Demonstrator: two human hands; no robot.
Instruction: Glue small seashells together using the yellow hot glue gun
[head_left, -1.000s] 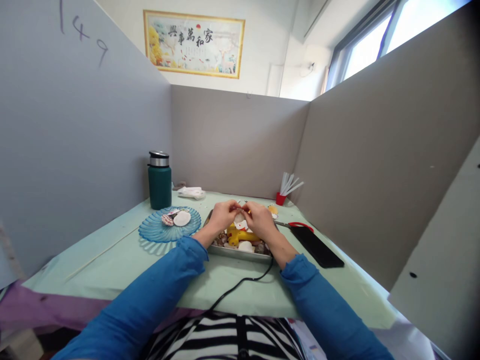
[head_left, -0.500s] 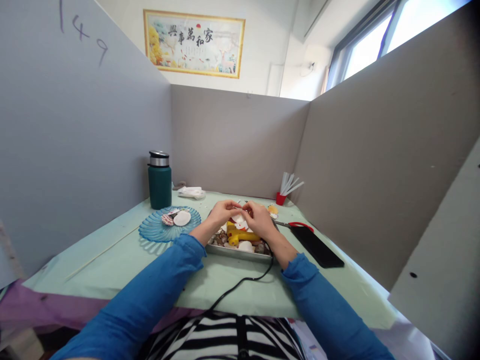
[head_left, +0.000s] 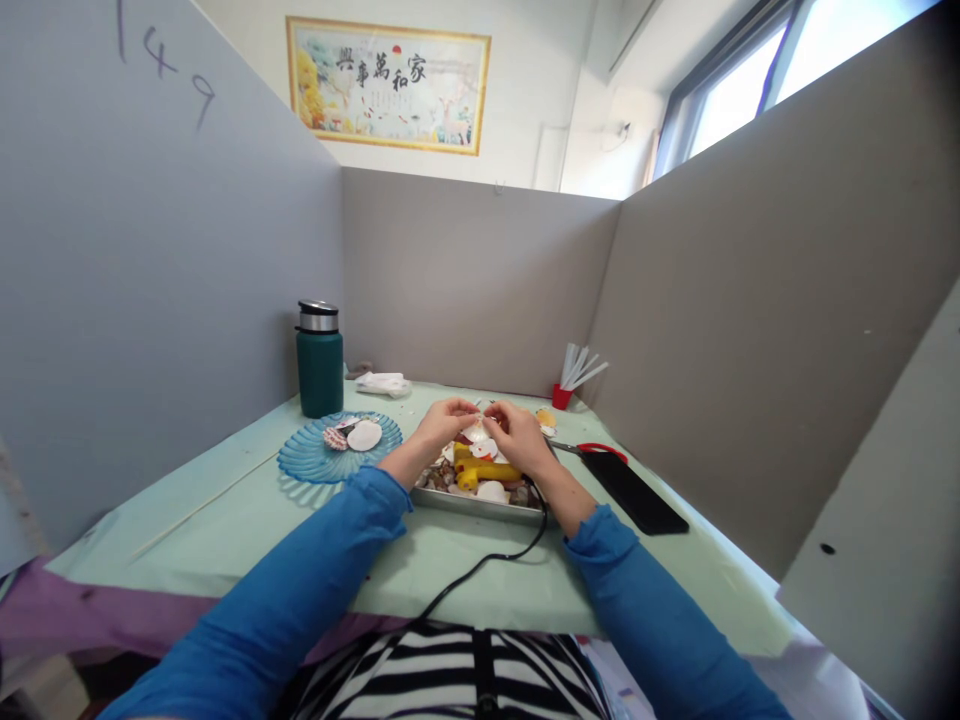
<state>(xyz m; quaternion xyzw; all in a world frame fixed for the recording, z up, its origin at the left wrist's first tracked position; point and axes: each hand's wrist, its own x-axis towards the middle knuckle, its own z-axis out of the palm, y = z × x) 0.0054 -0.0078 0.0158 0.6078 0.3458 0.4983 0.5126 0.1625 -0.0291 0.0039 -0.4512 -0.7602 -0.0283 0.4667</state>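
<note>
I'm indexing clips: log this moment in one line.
left hand: at white shell; right hand: at same shell; tray: beneath hands; yellow glue gun: in tray

Tray [head_left: 480,507] partly hidden behind left hand [head_left: 448,424] and right hand [head_left: 519,438]

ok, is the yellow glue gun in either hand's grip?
No, the yellow glue gun lies in the metal tray, while the left hand and right hand are at a white scallop shell beyond it.

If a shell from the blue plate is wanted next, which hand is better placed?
Left hand, probably: the plate with its shells lies on that side, and the right hand is farther from it.
</note>
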